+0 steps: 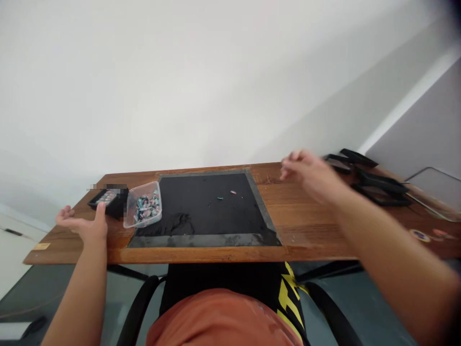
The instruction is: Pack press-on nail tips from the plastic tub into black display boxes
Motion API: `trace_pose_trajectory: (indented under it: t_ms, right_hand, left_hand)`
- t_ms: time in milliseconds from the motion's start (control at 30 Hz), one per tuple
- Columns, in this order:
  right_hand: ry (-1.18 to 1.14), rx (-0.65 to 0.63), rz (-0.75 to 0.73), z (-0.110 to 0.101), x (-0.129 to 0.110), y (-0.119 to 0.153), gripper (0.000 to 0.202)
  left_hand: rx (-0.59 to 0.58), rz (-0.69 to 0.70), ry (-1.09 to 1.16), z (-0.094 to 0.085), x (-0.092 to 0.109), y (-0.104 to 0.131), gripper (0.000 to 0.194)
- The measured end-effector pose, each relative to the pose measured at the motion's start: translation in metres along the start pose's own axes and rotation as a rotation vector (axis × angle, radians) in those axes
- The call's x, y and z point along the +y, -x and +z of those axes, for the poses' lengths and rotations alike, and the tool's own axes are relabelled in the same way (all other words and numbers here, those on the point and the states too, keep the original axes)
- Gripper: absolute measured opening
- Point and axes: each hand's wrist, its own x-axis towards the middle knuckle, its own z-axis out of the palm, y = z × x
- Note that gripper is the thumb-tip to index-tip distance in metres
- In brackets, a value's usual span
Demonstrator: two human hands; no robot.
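My left hand (88, 227) is at the left end of the table, with thumb and fingers spread apart. It is in front of a small black box (117, 204) holding pale items, and I see nothing in its grasp. Beside that box stands a clear plastic container (158, 191) of small teal, pink and white pieces. My right hand (306, 173) is over the table's right half, slightly blurred, its fingers curled together. Whatever may be between those fingertips is too small to make out. A teal piece (220, 198) and a pink piece (233, 192) lie apart on the black mat (201, 216).
The wooden table (302, 221) stands against a white wall. Black trays or holders (378, 187) are at its right, near a roll of tape (419, 235) and a grey partition (425, 125). Chair armrests (139, 307) are below the front edge.
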Motion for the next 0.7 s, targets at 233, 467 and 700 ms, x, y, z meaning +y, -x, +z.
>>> trace_pose_trajectory:
  t_ms: [233,467,700]
  right_hand:
    - [-0.290,-0.096,0.233,0.003,0.056,0.006,0.055]
    - [-0.252,-0.144,0.242,-0.018,0.080,0.008,0.057]
    - [0.045,-0.141,0.190,-0.006,0.090,0.016,0.058]
  left_hand:
    - [-0.019,0.239,-0.015,-0.011,0.019,0.002,0.099]
    - [-0.508,0.338,-0.228,-0.010,0.102,0.000,0.048]
    - [-1.025,0.200,-0.490,0.062,0.118,-0.027,0.076]
